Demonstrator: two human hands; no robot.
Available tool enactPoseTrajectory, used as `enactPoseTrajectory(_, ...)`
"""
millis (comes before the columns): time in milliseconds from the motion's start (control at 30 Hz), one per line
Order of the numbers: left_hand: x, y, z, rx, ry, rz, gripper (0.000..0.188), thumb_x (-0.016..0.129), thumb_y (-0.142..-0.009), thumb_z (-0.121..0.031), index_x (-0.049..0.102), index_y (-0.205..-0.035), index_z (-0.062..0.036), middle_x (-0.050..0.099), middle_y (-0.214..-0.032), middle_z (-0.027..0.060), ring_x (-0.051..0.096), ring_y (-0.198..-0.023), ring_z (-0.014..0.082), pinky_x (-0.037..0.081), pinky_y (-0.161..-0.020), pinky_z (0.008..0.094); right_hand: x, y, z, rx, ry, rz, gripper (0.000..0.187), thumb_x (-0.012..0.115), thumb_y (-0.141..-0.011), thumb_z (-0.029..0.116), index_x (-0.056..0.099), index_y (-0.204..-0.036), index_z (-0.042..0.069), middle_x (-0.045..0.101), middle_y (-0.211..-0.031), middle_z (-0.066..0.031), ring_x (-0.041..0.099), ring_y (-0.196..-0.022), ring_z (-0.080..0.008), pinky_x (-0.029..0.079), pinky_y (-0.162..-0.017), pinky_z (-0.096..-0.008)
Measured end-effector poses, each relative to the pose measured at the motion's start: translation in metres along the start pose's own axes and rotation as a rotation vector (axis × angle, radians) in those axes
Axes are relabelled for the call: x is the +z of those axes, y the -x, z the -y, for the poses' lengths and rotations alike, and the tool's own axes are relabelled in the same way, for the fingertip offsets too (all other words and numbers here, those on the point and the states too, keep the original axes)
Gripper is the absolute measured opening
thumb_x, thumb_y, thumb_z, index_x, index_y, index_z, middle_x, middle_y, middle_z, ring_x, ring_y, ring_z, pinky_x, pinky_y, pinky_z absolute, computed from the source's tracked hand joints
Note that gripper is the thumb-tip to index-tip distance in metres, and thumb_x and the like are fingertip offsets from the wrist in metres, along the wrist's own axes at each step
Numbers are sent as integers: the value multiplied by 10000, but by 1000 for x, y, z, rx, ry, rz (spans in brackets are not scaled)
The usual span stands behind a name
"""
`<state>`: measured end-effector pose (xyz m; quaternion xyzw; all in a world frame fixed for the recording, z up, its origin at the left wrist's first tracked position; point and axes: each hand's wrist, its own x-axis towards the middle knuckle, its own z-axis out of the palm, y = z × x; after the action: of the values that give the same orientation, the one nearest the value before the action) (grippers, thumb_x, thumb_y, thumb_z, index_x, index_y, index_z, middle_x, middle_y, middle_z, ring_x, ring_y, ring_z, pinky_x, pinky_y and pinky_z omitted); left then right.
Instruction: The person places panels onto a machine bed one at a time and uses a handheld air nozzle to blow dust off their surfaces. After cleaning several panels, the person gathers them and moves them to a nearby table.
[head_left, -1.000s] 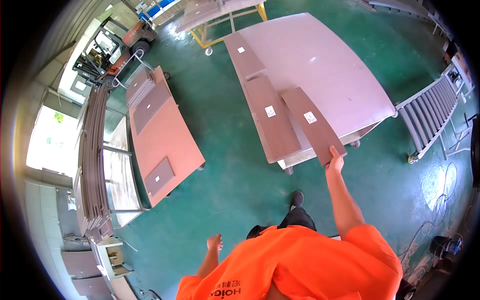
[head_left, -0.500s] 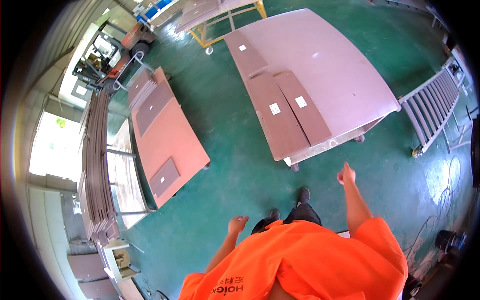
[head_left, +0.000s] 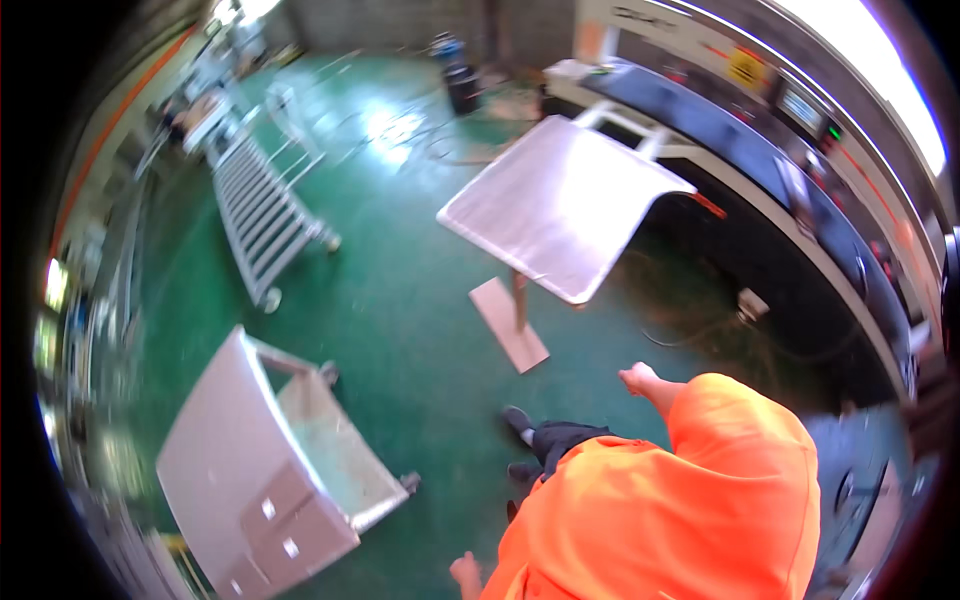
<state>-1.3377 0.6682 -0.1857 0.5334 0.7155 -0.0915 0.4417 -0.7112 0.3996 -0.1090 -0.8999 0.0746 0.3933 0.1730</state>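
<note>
My right hand (head_left: 637, 378) is held out in front of my orange shirt, its fingers loosely curled, with nothing visible in them. My left hand (head_left: 464, 570) hangs low at the bottom edge, blurred and partly cut off; it too looks curled, and I see no object in it. Neither touches anything I can see. Ahead, a table with a pale, shiny top (head_left: 570, 205) stands nearest my right hand. On the floor by its leg lies a narrow brownish-pink panel (head_left: 497, 312). To my left is a wheeled cart with a pale top (head_left: 215, 430), carrying dark panels (head_left: 300, 530) with white labels.
Along the right runs a long machine with a dark blue bed (head_left: 735, 125) and a small screen (head_left: 800, 108). A roller conveyor (head_left: 265, 205) stands at the far left. Cables cross the green floor near a dark bin (head_left: 461, 88). My feet (head_left: 518, 420) are on the floor.
My view has swung to the right. The panel cart has shifted to the lower left, the pale table and machine have come into view, and the forklift is gone from view. Both hands still appear to hold nothing.
</note>
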Motion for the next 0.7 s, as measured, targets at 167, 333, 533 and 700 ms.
enactPoseTrajectory(167,49,15,-119,277,-88,195,268,659,-825,-201,634,-665,12,607,-585,82,564,-495,175,464,-493,340,-52,52,-201,176,-473,-66,339,615,-926,315,626,-883,-21,631,-694,-104,616,-540,-195,514,-492,-338)
enactPoseTrajectory(333,185,45,-238,671,-329,217,259,674,-869,-246,658,-814,6,652,-693,72,609,-611,162,486,-593,331,-56,72,-278,129,-658,56,374,640,-891,356,680,-880,-16,681,-758,-84,642,-610,-180,546,-591,-346)
enactPoseTrajectory(533,439,234,-378,776,-545,644,374,692,-838,-341,712,-985,2,709,-793,80,664,-727,155,520,-712,315,-138,47,-424,49,-947,-14,313,664,-910,272,672,-1054,-6,674,-828,-65,629,-669,-138,531,-623,-303)
enactPoseTrajectory(700,595,414,-469,1073,-727,827,447,694,-854,-362,680,-1101,11,726,-952,132,691,-898,208,529,-823,335,-241,39,-549,337,-1305,-432,221,629,-933,237,626,-983,22,651,-778,-63,591,-589,-119,487,-524,-258)
